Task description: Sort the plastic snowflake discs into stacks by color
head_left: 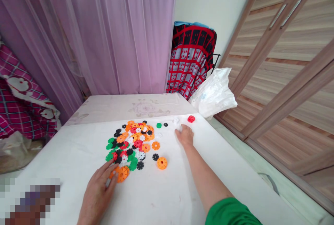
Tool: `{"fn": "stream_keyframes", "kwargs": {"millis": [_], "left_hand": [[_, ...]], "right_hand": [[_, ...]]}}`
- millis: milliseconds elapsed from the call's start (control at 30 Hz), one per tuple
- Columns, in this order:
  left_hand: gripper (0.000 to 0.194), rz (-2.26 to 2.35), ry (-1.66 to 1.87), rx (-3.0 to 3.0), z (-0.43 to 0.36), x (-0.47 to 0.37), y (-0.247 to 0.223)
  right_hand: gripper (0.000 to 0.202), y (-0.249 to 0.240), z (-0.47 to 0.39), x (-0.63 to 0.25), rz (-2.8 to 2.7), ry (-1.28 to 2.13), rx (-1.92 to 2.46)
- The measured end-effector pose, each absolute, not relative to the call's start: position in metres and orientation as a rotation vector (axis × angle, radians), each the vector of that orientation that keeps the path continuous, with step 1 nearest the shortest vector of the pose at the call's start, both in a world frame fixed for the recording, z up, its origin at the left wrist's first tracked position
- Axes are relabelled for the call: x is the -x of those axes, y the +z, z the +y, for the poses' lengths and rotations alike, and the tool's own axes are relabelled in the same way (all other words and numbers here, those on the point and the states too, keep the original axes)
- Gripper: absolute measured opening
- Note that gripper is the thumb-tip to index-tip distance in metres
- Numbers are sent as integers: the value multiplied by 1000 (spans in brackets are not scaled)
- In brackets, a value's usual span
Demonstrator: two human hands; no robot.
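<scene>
The notched plastic discs (142,137) lie heaped at the middle of the surface (146,200). They look light, fairly stiff and slick, likely to slide in layers; pinching one by its rim should suit. The left hand (97,186), thumb and fingers apart, is at the heap's near left edge, by orange discs (122,174). The right hand (185,135) is by white discs (176,121) on the far right; its grip I cannot tell.
</scene>
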State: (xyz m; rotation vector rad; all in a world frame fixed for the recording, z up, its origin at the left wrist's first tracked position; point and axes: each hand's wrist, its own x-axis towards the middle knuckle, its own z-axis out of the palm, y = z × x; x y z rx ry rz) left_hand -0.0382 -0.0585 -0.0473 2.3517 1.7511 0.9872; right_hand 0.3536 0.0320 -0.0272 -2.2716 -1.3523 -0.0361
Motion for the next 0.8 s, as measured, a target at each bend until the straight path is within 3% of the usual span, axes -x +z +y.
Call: {"fn": "stream_keyframes", "kwargs": {"millis": [433, 800], "left_hand": [[37, 1745, 973, -2331, -55, 29, -41], [39, 1871, 988, -2270, -67, 15, -34]], "right_hand": [[35, -24, -89, -310, -1655, -67, 2193], [33, -29, -119, -285, -1742, -144, 2109]]}}
